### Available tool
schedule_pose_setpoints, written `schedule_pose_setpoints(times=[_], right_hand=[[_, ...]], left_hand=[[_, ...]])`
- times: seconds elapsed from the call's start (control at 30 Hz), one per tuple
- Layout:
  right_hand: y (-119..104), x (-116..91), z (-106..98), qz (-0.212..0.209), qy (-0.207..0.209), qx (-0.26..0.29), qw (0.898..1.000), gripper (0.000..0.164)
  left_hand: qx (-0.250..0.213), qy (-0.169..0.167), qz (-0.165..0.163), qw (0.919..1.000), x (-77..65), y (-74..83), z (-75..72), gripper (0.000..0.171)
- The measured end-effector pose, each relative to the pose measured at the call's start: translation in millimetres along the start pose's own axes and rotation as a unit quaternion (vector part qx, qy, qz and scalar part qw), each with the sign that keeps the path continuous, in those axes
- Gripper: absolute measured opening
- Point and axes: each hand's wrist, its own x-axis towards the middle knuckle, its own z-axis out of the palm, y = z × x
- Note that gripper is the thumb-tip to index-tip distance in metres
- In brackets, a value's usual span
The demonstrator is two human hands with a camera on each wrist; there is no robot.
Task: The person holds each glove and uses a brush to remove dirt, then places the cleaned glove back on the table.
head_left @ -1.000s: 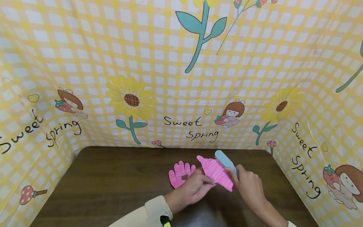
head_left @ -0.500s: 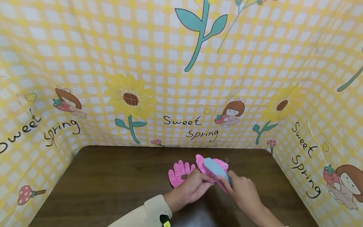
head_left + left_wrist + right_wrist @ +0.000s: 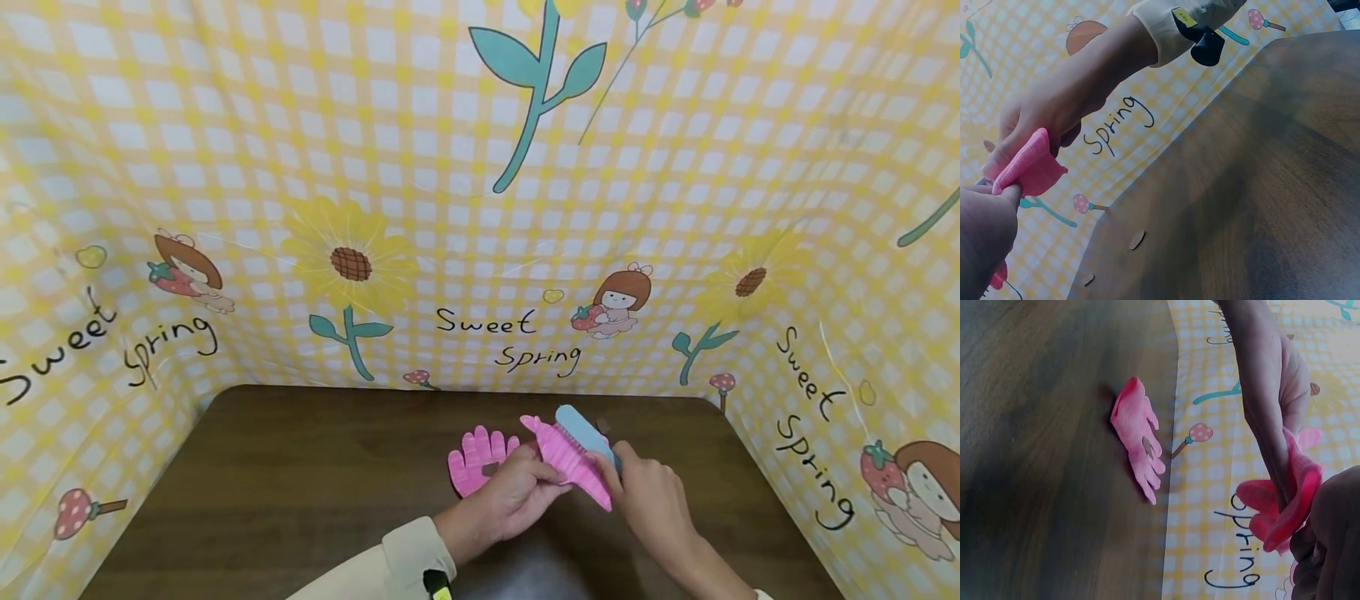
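Observation:
My left hand [image 3: 512, 500] pinches a pink knit glove [image 3: 564, 457] between thumb and fingers, above the table. Fingers of my right hand [image 3: 655, 498] curl round a light blue brush [image 3: 585, 433], whose bristles face the glove's far edge. Whether the bristles press into the fabric is hard to tell. In the right wrist view the held glove [image 3: 1300, 487] looks folded between the two hands, and the brush cannot be made out. Just left of my left hand, a second pink glove [image 3: 468, 468] lies flat, with a dark patch [image 3: 490, 469] on it.
Small flat brown pieces [image 3: 1137, 240] lie on the dark wooden table [image 3: 300, 483]. A yellow checked cloth [image 3: 480, 250] with printed flowers and lettering rises behind the table and along both sides.
The brush swung left across the held glove, covering much of it, then moved back right to its far edge. The left hand stays nearly still, and the glove on the table has not moved.

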Motion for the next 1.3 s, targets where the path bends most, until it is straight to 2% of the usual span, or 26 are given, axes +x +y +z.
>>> schedule_pose_setpoints(times=[0.33, 0.47, 0.67, 0.83, 0.93, 1.13, 1.3], right_hand=[[11, 3, 3, 0.038, -0.022, 0.008, 0.999, 0.040], [16, 4, 3, 0.057, -0.036, 0.029, 0.997, 0.039], [15, 2, -3, 0.087, -0.054, 0.072, 0.992, 0.036], [-1, -4, -8, 0.043, -0.081, 0.092, 0.992, 0.031], [-9, -8, -8, 0.011, -0.089, 0.078, 0.993, 0.033], [-9, -10, -4, -0.010, -0.038, 0.011, 0.999, 0.032], [0, -6, -3, -0.003, -0.010, 0.001, 1.000, 0.035]], left_hand=[[0.012, -0.002, -0.007, 0.9999, 0.1, -3.0, 1.6, 0.071], [0.013, 0.000, -0.002, 0.9999, -0.5, -4.3, 2.1, 0.071], [0.014, 0.021, -0.002, 0.9997, -1.5, -3.7, 0.0, 0.068], [0.009, 0.009, 0.002, 0.9999, 1.0, -0.8, -2.0, 0.070], [0.007, -0.004, 0.007, 0.9999, 2.7, 0.5, -2.0, 0.073], [0.018, -0.002, -0.002, 0.9998, 0.1, -1.4, -1.7, 0.071], [0.009, -0.004, -0.004, 0.9999, -0.9, -3.5, 0.5, 0.071]])
